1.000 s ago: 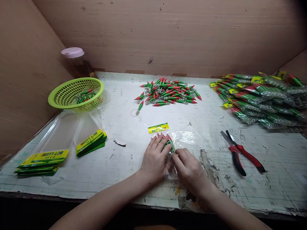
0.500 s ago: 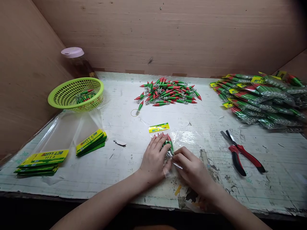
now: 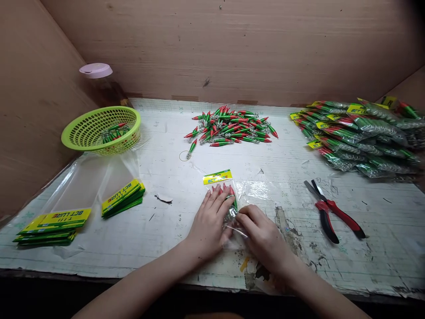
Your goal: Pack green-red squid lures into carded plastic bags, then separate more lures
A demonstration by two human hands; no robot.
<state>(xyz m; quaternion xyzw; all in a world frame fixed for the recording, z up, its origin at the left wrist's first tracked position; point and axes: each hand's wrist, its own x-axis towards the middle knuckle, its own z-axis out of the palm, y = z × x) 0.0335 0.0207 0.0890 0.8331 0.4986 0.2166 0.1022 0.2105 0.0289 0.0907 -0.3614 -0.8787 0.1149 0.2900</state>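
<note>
A clear plastic bag (image 3: 231, 179) with a yellow and green header card (image 3: 216, 177) lies on the table before me. Inside it are several red and green fishing lures (image 3: 233, 195). My left hand (image 3: 209, 221) rests over the bag with its fingers stretched out, covering part of the lures. At the bag's lower right, my right hand (image 3: 262, 232) has its fingers closed in a pinch on the loose plastic at the open-looking end. The fingertips of that hand are partly hidden.
A pile of loose lures (image 3: 232, 126) lies at the back. Packed bags (image 3: 361, 137) are heaped on the right, above red-handled pliers (image 3: 327, 210). On the left are a green basket (image 3: 68, 141), a pink-lidded jar (image 3: 96, 70) and stacks of carded bags (image 3: 53, 221).
Both hands have shifted slightly along the bag's lower end, and the right fingers have drawn a little closer to the lures. The whole view has moved slightly.
</note>
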